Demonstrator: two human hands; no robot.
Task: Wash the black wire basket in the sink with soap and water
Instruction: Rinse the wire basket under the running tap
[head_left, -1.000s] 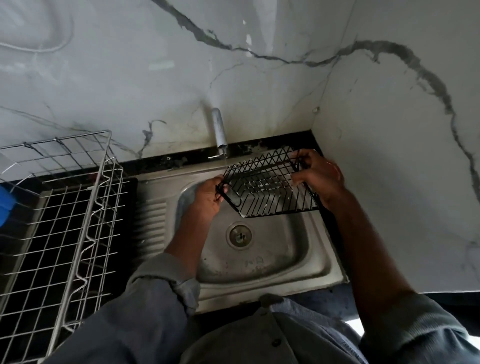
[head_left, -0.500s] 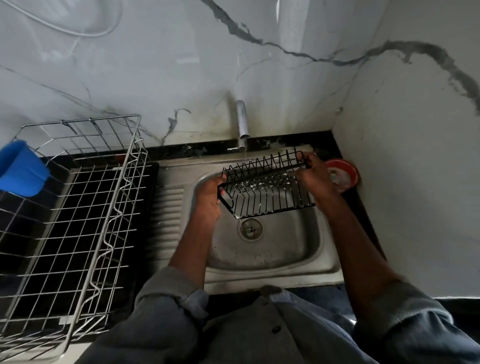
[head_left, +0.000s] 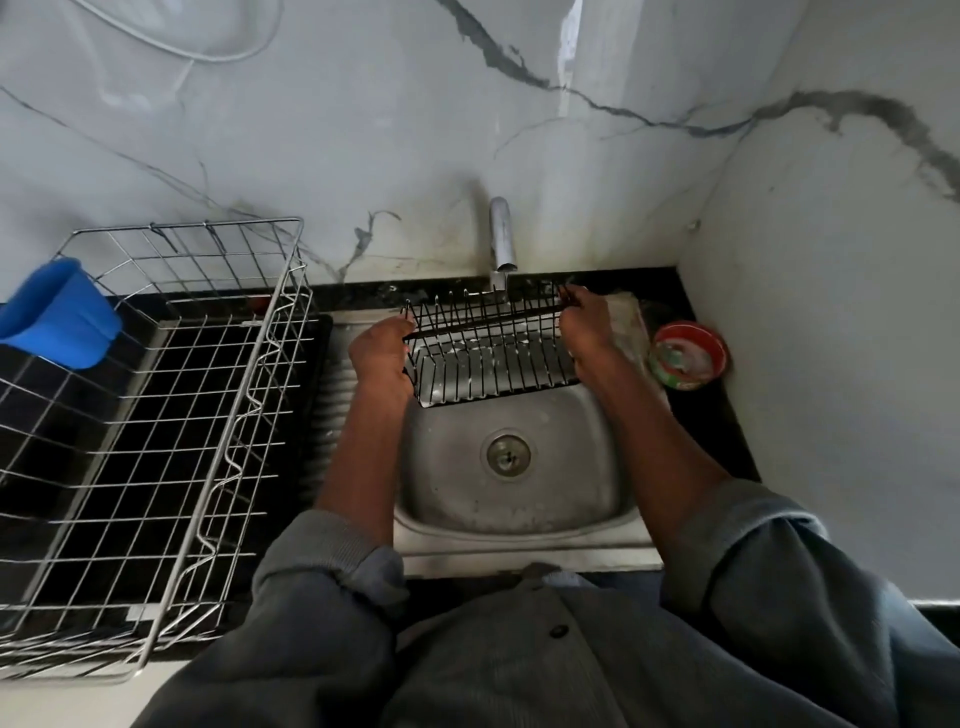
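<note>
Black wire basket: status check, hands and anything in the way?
Left hand and right hand grip opposite ends of the black wire basket. Basket held over the sink, under the tap. Nothing blocking.

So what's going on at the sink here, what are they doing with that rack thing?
A person is holding the black wire basket over the steel sink, right under the tap. The left hand grips its left end and the right hand grips the right end. A red tub sits on the counter to the right, and a large silver wire rack stands to the left with a blue cup.
</note>
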